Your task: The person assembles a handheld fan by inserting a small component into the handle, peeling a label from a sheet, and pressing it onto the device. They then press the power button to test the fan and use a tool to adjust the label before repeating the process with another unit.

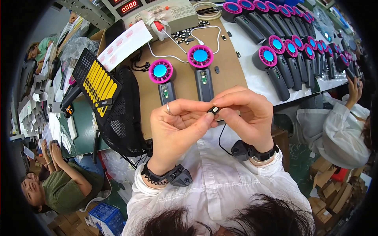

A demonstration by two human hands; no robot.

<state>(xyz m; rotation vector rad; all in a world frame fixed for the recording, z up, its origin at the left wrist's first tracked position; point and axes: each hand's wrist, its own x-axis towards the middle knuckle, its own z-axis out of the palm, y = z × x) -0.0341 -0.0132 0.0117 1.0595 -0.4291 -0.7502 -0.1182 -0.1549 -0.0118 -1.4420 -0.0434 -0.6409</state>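
Observation:
Between my fingertips, above the near edge of the brown board, is a small black piece with a pale face (214, 110). My left hand (175, 128) pinches it from the left with thumb and forefinger. From the other side my right hand (250, 118) grips it too, fingers closed. Just beyond lie two dark grey handheld fans with pink rims and blue centres: the left fan (160, 71) and the right fan (200, 57). A small green circuit board shows on each handle. A white cable (201, 42) runs near the right fan's head.
Rows of similar fans (267, 57) cover the white surface at right. Small black parts (185, 37) lie near a meter box (173, 17). A black mesh bag (122, 114) and a yellow-handled tool set (96, 84) are at left. Other people sit on both sides.

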